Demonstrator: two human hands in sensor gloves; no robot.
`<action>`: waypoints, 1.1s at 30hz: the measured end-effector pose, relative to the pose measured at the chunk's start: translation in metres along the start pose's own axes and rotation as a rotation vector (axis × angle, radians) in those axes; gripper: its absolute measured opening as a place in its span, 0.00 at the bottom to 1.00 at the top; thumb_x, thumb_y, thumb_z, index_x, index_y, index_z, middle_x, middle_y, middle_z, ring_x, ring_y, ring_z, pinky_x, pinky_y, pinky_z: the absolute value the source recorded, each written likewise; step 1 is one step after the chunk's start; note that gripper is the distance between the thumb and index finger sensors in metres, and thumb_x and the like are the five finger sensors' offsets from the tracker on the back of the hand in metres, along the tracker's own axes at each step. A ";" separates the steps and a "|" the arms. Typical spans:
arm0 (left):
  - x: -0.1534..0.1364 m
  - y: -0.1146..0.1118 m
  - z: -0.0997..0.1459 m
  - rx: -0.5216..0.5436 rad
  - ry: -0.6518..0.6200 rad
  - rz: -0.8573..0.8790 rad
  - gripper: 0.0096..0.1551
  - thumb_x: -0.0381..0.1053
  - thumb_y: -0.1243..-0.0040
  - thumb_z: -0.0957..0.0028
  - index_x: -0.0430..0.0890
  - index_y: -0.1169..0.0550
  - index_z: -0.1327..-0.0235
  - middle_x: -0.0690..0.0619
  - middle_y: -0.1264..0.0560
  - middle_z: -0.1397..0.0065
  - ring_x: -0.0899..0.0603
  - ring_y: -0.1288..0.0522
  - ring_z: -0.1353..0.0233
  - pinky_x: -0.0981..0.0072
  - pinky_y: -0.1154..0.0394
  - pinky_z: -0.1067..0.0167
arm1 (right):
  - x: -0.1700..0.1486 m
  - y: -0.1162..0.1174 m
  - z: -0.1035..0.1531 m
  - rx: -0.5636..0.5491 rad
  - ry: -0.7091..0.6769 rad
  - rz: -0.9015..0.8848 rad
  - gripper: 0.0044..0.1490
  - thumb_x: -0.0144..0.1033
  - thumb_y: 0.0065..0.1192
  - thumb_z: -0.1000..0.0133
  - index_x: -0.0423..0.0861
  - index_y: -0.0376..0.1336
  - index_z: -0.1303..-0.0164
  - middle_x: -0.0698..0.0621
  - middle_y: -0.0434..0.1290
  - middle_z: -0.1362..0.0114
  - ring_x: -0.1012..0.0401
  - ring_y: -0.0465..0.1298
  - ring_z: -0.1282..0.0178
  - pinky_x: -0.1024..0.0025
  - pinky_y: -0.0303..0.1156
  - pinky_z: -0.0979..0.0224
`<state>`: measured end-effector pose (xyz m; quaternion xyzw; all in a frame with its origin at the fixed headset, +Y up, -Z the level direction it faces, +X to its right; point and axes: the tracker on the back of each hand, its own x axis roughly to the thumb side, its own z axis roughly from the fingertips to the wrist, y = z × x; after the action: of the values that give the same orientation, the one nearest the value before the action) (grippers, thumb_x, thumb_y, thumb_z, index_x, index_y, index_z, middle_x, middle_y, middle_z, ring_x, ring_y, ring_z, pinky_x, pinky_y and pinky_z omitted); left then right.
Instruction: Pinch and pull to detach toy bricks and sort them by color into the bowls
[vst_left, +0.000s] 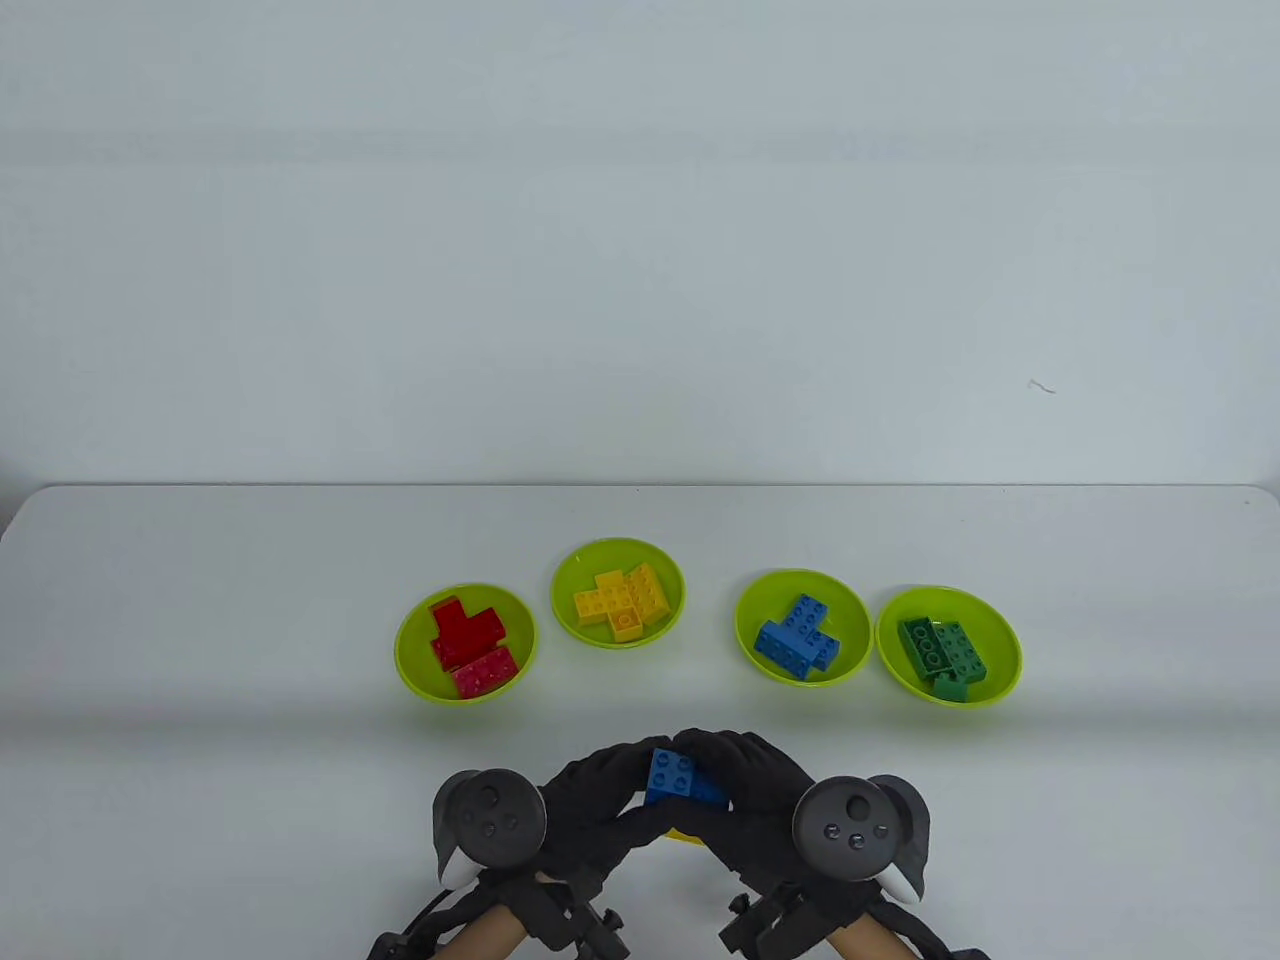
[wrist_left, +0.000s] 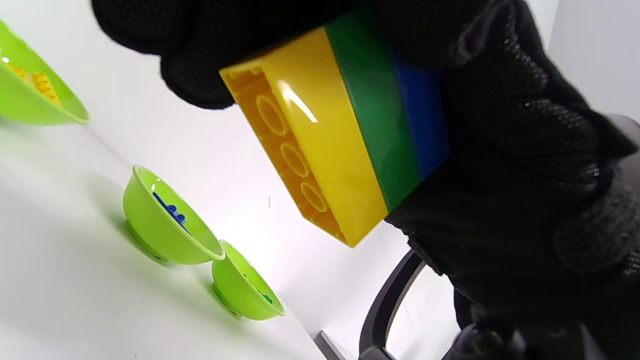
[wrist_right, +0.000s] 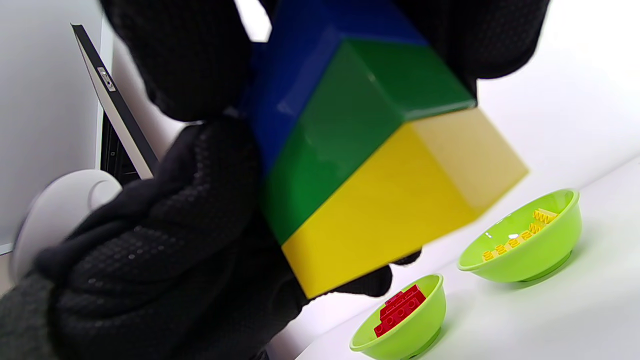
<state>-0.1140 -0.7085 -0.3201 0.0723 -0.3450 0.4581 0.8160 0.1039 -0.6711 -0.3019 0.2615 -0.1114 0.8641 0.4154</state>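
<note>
A stack of three joined bricks, blue (vst_left: 678, 778) on top, green (wrist_left: 372, 115) in the middle and yellow (wrist_right: 395, 210) at the bottom, is held above the table's front edge. My left hand (vst_left: 590, 800) grips its left side and my right hand (vst_left: 748, 790) grips its right side, fingers curled round it. Four lime bowls stand in a row behind: the red-brick bowl (vst_left: 412, 650), the yellow-brick bowl (vst_left: 568, 600), the blue-brick bowl (vst_left: 850, 625) and the green-brick bowl (vst_left: 1000, 650). Each holds several bricks of its colour.
The table (vst_left: 200, 620) is white, with its far edge against a pale wall. A dark flat device (wrist_right: 115, 100) stands behind the hands in the right wrist view. A black frame (wrist_left: 390, 300) shows near the table's front edge in the left wrist view.
</note>
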 end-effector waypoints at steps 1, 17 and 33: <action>0.002 0.000 0.000 0.004 -0.015 -0.026 0.40 0.56 0.45 0.50 0.32 0.30 0.31 0.32 0.25 0.35 0.31 0.25 0.36 0.40 0.32 0.37 | -0.001 0.000 0.000 0.003 0.007 -0.025 0.39 0.49 0.65 0.46 0.36 0.66 0.32 0.37 0.76 0.36 0.43 0.77 0.40 0.43 0.66 0.30; 0.002 0.007 0.000 0.046 -0.020 -0.116 0.40 0.55 0.44 0.50 0.32 0.30 0.31 0.33 0.25 0.35 0.31 0.25 0.36 0.40 0.31 0.37 | -0.012 -0.022 -0.012 -0.086 0.074 -0.042 0.39 0.45 0.63 0.43 0.35 0.63 0.28 0.35 0.73 0.31 0.42 0.75 0.36 0.43 0.64 0.27; -0.007 0.018 0.000 0.092 0.028 -0.057 0.40 0.55 0.44 0.50 0.32 0.30 0.31 0.33 0.25 0.34 0.31 0.25 0.35 0.40 0.31 0.37 | -0.148 -0.056 -0.072 -0.141 0.592 0.474 0.39 0.42 0.63 0.42 0.37 0.60 0.24 0.36 0.70 0.27 0.42 0.73 0.31 0.45 0.62 0.24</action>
<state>-0.1303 -0.7030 -0.3281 0.1129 -0.3099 0.4509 0.8294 0.1980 -0.7038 -0.4437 -0.0615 -0.1030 0.9645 0.2353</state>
